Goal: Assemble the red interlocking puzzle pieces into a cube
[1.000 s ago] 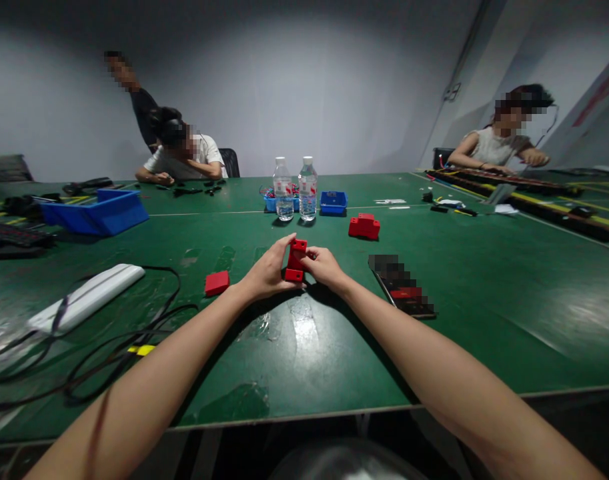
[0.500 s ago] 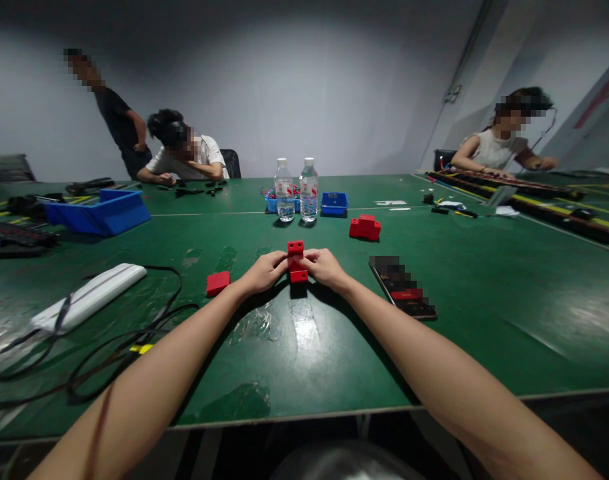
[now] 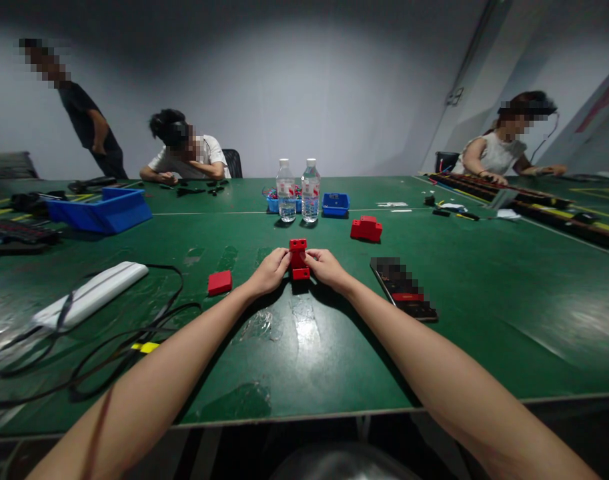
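Between my two hands is a red plastic housing [image 3: 299, 257] with small round holes at its top, held upright just above the green table. My left hand [image 3: 273, 268] pinches its left side, and my right hand [image 3: 324, 265] grips the right side with the thumb near its front face. To the left of my left hand lies a small red block [image 3: 219, 283]. Farther back on the right stands another red housing [image 3: 367, 229] with a stepped outline. A phone [image 3: 401, 287] rests to the right of my right hand.
Two water bottles [image 3: 311, 193] stand behind the hands, beside a small blue bin [image 3: 335, 205]. At left are a white power bank-like block [image 3: 91, 297], dark cables [image 3: 171, 310] and a large blue bin [image 3: 101, 212]. Co-workers sit across the green table [image 3: 484, 287].
My right thumb has shifted off the middle of the red housing's front toward its right edge. The standing person in the background has moved left.
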A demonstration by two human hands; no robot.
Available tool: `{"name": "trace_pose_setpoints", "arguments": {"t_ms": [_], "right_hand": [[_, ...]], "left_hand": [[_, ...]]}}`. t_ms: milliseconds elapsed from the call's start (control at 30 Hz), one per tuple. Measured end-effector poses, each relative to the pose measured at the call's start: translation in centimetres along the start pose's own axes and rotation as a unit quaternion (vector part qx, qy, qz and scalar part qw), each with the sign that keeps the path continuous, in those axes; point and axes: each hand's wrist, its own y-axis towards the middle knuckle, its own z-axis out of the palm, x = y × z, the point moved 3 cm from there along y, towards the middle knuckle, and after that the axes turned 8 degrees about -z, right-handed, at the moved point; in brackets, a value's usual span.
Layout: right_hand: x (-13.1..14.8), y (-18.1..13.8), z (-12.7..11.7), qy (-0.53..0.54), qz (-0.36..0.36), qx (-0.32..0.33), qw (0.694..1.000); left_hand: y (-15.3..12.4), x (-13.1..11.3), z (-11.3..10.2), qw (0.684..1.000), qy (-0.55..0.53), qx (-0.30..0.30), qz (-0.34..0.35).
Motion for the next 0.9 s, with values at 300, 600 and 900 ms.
{"name": "trace_pose_setpoints", "arguments": {"t_ms": [300,600,900], "right_hand": [[-0.18,0.14,-0.15,-0.020,-0.008,-0.004,1.000],[-0.45,0.34,-0.40,-0.076,-0.012,-0.017,0.997],[-0.09,0.05,-0.39,-0.065,-0.024,-0.005,0.998]], "left_hand": [[-0.11,0.00,0.22,1.000,0.024,-0.012,0.012],[-0.31,-0.44,0.18,0.999,0.035,-0.008,0.017],[-0.34,-0.54,0.14,1.000,0.020,-0.001,0.010]]}}
